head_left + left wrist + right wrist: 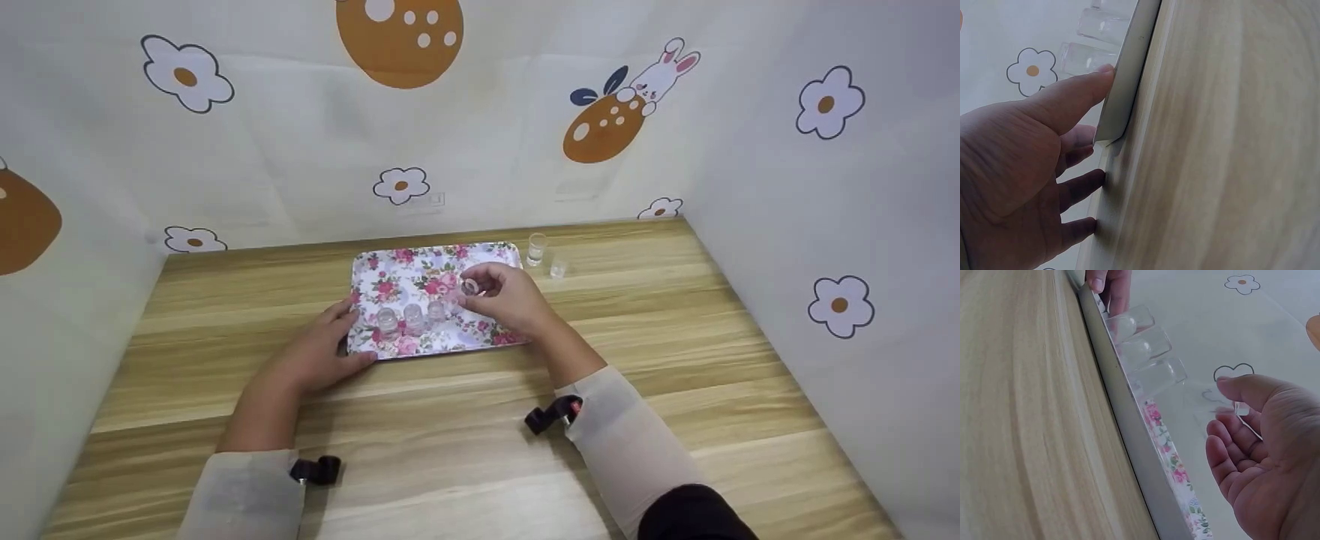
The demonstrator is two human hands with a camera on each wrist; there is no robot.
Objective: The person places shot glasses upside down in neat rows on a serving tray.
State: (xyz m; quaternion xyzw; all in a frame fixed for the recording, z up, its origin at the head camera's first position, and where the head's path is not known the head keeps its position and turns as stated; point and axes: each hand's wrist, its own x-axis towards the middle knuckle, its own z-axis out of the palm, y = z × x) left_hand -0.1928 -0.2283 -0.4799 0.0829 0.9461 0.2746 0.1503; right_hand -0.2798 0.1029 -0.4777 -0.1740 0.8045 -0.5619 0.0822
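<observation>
A white tray with a pink floral print (pixel 435 262) lies on the wooden table. Three small clear shot glasses stand in a row near its front left, among them the leftmost glass (pixel 386 320) and the middle glass (pixel 413 318). My left hand (pixel 322 354) rests at the tray's front left corner, thumb on the front rim and fingers along the left side. In the left wrist view its fingers (pixel 1081 191) are spread and fairly straight. My right hand (pixel 511 298) pinches another clear shot glass (pixel 469 287) between thumb and fingertips, over the tray right of the row.
Beyond the tray's right edge, a taller clear glass (pixel 536 250) and a smaller one (pixel 558 268) stand on the table (pixel 450 442). Walls covered in a flower and rabbit print (pixel 285 150) enclose the back and sides.
</observation>
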